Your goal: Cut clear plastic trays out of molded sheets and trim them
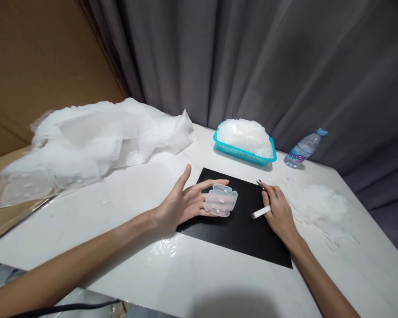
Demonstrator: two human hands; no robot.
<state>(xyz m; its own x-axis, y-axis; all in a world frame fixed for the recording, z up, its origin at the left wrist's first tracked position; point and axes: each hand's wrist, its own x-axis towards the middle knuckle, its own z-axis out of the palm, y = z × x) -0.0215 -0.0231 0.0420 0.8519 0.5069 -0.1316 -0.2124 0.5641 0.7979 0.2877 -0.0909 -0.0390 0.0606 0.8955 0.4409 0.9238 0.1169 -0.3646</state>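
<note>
On the outstretched fingers of my left hand [189,201] rests a thin translucent plastic piece [221,200] with notched edges and small white spots. The thumb stands apart from it, and the piece is held above a black mat [239,240]. My right hand [280,214] is closed at the mat's right edge. From its fingertips stick out the dark, pointed tips of a small metal tool [259,183]; its kind is partly hidden. A short white stick [261,213] with a dark end also juts from this hand, towards the mat.
A blue basket [243,155] heaped with translucent pieces stands at the back, beside a water bottle [305,149]. White plastic bags and sheets [112,128] cover the back left. Translucent scraps [321,205] lie on the right of the white table [135,260]. A grey curtain hangs behind.
</note>
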